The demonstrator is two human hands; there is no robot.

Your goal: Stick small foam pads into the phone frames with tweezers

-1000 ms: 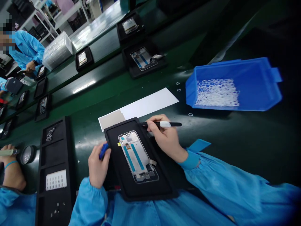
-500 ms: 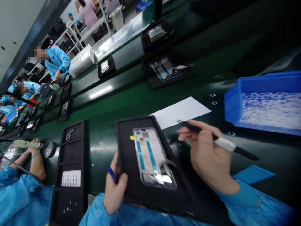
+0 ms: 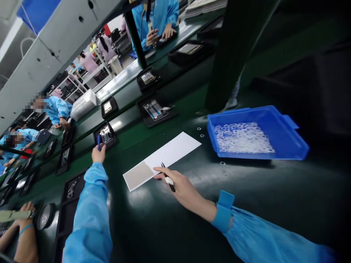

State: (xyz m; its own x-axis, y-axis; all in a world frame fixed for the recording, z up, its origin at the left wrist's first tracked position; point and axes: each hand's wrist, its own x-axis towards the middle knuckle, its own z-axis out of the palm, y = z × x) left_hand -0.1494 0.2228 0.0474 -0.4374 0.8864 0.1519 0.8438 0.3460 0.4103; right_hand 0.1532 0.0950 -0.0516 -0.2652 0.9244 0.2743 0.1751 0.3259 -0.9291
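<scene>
My left hand (image 3: 98, 154) reaches out across the green surface with its fingers closed around a blue pen-like stick (image 3: 99, 141). Its fingertips are at the near corner of a black tray (image 3: 113, 143) that carries a phone frame (image 3: 105, 133); whether they touch the tray I cannot tell. In my right hand (image 3: 179, 184) are black tweezers (image 3: 171, 185) with a white grip, tips pointing away from me. Below those tips lies a white sheet (image 3: 172, 148), part of it greyish-beige. Loose thin white frame-shaped pieces (image 3: 222, 163) are scattered beside the blue bin (image 3: 290, 146).
White pieces (image 3: 244, 138) fill much of the bin. At left stand a compartmented black tray (image 3: 68, 213) and a round tin (image 3: 46, 216), near a co-worker's hand (image 3: 27, 211). More trays (image 3: 157, 117) line the belt. A dark post (image 3: 230, 54) rises behind the bin.
The black tray with the phone frame has left the spot before me. My left hand has moved forward to a tray on the far side. My right hand, with tweezers, is now over the sheet.
</scene>
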